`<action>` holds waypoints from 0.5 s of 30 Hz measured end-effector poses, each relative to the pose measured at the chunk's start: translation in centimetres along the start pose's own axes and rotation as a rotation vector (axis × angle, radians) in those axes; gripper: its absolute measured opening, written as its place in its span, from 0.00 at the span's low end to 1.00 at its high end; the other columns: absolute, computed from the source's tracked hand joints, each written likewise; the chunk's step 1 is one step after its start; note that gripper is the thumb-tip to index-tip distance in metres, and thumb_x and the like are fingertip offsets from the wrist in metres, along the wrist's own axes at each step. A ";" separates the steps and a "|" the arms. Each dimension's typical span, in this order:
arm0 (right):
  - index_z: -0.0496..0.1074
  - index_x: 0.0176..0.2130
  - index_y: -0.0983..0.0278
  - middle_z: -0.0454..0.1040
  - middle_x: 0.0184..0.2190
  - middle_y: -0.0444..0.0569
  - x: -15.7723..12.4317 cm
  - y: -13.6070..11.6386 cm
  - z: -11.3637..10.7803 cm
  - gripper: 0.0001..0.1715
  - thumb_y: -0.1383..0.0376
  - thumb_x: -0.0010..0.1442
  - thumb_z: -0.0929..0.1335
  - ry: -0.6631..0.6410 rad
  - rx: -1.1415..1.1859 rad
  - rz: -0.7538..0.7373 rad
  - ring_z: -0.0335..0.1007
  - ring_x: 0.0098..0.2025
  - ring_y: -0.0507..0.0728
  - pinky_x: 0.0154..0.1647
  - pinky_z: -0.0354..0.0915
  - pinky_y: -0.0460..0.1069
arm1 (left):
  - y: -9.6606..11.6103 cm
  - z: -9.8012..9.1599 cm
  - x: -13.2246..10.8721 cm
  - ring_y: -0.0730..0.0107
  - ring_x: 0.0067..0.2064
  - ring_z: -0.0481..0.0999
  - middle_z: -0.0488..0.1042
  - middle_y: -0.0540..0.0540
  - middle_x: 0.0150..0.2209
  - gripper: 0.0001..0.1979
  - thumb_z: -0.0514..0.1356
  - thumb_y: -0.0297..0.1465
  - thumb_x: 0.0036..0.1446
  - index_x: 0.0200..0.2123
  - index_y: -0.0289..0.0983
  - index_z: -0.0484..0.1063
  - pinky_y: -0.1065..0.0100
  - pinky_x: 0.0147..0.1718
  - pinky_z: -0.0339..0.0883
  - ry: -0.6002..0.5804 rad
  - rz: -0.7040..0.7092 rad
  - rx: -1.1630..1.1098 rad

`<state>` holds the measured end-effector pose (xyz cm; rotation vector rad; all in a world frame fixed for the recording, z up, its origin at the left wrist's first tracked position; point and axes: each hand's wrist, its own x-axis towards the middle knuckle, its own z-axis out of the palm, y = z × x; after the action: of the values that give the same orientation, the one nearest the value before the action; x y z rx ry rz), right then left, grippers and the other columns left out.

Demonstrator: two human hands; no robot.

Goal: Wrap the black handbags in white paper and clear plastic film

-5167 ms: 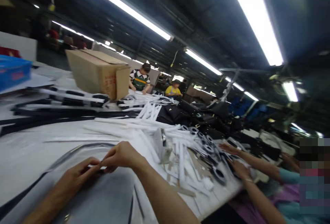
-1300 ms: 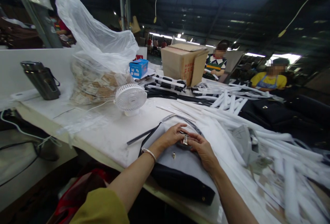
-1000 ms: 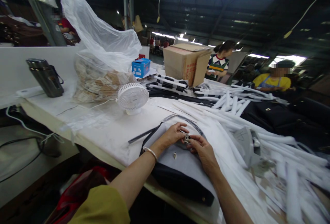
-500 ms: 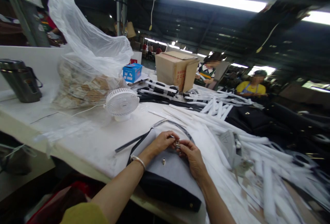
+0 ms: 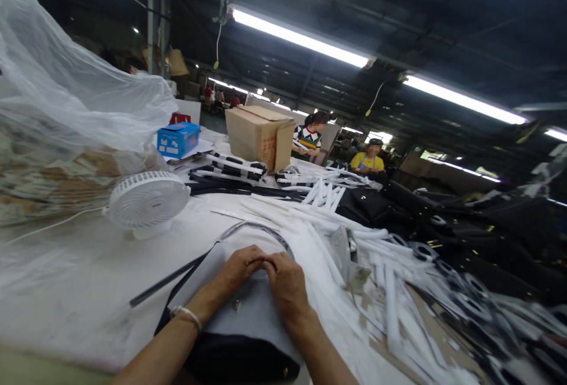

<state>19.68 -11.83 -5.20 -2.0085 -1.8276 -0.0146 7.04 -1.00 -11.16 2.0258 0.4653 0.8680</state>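
Grip pinched: left hand [image 5: 241, 267], right hand [image 5: 287, 283] meet over matte grey panel [image 5: 257, 314].

I count one left hand [image 5: 239, 268] and one right hand [image 5: 287, 287] at lower centre, one bracelet [image 5: 188, 312], one grey-and-black bag [image 5: 259, 317], one desk fan [image 5: 148, 201] at left, one blue box [image 5: 178, 140], one cardboard carton [image 5: 254, 137] and two nearer co-workers [image 5: 307, 138] at upper centre.
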 end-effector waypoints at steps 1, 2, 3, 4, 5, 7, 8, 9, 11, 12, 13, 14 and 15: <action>0.76 0.43 0.63 0.79 0.41 0.52 0.2 -0.2 -0.8 0.12 0.67 0.67 0.63 -0.087 -0.112 -0.002 0.76 0.43 0.58 0.46 0.68 0.49 | 0.0 0.1 0.0 0.64 0.42 0.74 0.77 0.44 0.40 0.12 0.56 0.37 0.62 0.39 0.39 0.78 0.65 0.46 0.66 -0.021 0.013 0.037; 0.76 0.43 0.65 0.79 0.41 0.53 0.4 -0.5 -1.5 0.13 0.67 0.67 0.63 -0.161 -0.201 -0.010 0.76 0.43 0.59 0.44 0.68 0.49 | 0.0 0.1 -0.1 0.64 0.42 0.74 0.76 0.45 0.40 0.12 0.55 0.37 0.63 0.39 0.39 0.77 0.65 0.46 0.66 -0.048 0.025 0.078; 0.76 0.43 0.65 0.79 0.41 0.54 0.6 -0.6 -2.2 0.13 0.68 0.67 0.62 -0.219 -0.263 -0.025 0.76 0.43 0.60 0.43 0.68 0.50 | 0.0 0.2 -0.1 0.65 0.42 0.74 0.76 0.45 0.40 0.13 0.54 0.37 0.64 0.39 0.40 0.77 0.66 0.46 0.65 -0.076 0.035 0.114; 0.77 0.42 0.66 0.79 0.41 0.56 0.8 -0.7 -2.7 0.14 0.68 0.66 0.62 -0.261 -0.298 -0.045 0.77 0.43 0.61 0.41 0.68 0.50 | 0.1 0.2 -0.2 0.65 0.42 0.74 0.75 0.45 0.40 0.13 0.54 0.37 0.65 0.39 0.40 0.77 0.66 0.46 0.65 -0.104 0.043 0.142; 0.77 0.42 0.67 0.80 0.40 0.57 1.0 -0.8 -3.2 0.14 0.69 0.65 0.62 -0.289 -0.311 -0.066 0.77 0.42 0.62 0.40 0.67 0.50 | 0.1 0.3 -0.2 0.65 0.42 0.73 0.75 0.45 0.41 0.13 0.53 0.37 0.66 0.39 0.40 0.77 0.66 0.46 0.65 -0.127 0.046 0.157; 0.78 0.41 0.68 0.80 0.39 0.58 1.3 -0.9 -3.7 0.14 0.70 0.63 0.63 -0.328 -0.327 -0.102 0.77 0.42 0.63 0.39 0.67 0.50 | 0.2 0.3 -0.3 0.65 0.42 0.73 0.75 0.46 0.41 0.14 0.53 0.38 0.66 0.40 0.41 0.77 0.67 0.45 0.65 -0.155 0.048 0.174; 0.78 0.41 0.68 0.80 0.39 0.59 1.5 -1.0 -3.8 0.14 0.71 0.62 0.63 -0.347 -0.339 -0.118 0.78 0.42 0.63 0.39 0.67 0.50 | 0.3 0.3 -0.3 0.65 0.42 0.73 0.75 0.46 0.40 0.14 0.52 0.37 0.66 0.40 0.41 0.77 0.67 0.45 0.64 -0.159 0.048 0.180; 0.78 0.40 0.68 0.80 0.38 0.60 1.6 -1.0 -3.9 0.14 0.71 0.61 0.63 -0.361 -0.349 -0.130 0.78 0.42 0.64 0.38 0.67 0.50 | 0.4 0.3 -0.4 0.65 0.42 0.73 0.75 0.46 0.40 0.14 0.52 0.37 0.66 0.39 0.41 0.77 0.67 0.44 0.64 -0.161 0.049 0.184; 0.79 0.40 0.69 0.80 0.38 0.61 1.8 -1.1 -4.0 0.15 0.71 0.61 0.64 -0.374 -0.367 -0.146 0.78 0.42 0.65 0.38 0.67 0.50 | 0.5 0.2 -0.4 0.65 0.41 0.73 0.75 0.46 0.39 0.14 0.52 0.36 0.66 0.38 0.41 0.77 0.67 0.43 0.64 -0.159 0.053 0.187; 0.79 0.41 0.69 0.80 0.39 0.60 1.9 -1.2 -4.0 0.15 0.71 0.61 0.63 -0.374 -0.371 -0.153 0.78 0.42 0.65 0.39 0.68 0.50 | 0.6 0.2 -0.4 0.65 0.40 0.73 0.75 0.46 0.39 0.14 0.52 0.36 0.66 0.38 0.41 0.77 0.67 0.43 0.64 -0.159 0.057 0.186; 0.79 0.41 0.69 0.80 0.39 0.60 2.0 -1.2 -4.0 0.15 0.70 0.61 0.63 -0.373 -0.373 -0.159 0.78 0.43 0.65 0.40 0.68 0.51 | 0.7 0.2 -0.5 0.65 0.40 0.73 0.75 0.46 0.38 0.14 0.52 0.35 0.66 0.38 0.41 0.77 0.68 0.43 0.64 -0.158 0.061 0.186; 0.79 0.41 0.68 0.80 0.39 0.60 2.0 -1.1 -4.0 0.15 0.70 0.62 0.63 -0.372 -0.374 -0.164 0.78 0.44 0.65 0.41 0.67 0.51 | 0.8 0.2 -0.5 0.66 0.40 0.73 0.74 0.46 0.38 0.14 0.52 0.35 0.66 0.37 0.40 0.77 0.68 0.42 0.64 -0.156 0.064 0.186; 0.79 0.41 0.68 0.80 0.40 0.59 2.0 -1.1 -3.9 0.15 0.69 0.62 0.63 -0.371 -0.374 -0.167 0.78 0.44 0.64 0.41 0.67 0.51 | 0.9 0.1 -0.5 0.66 0.39 0.73 0.74 0.46 0.37 0.13 0.52 0.34 0.66 0.37 0.40 0.77 0.68 0.42 0.63 -0.156 0.067 0.186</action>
<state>19.99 -11.06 -0.72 -2.2125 -2.3715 -0.0371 6.79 -1.88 -10.69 2.2717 0.4052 0.7208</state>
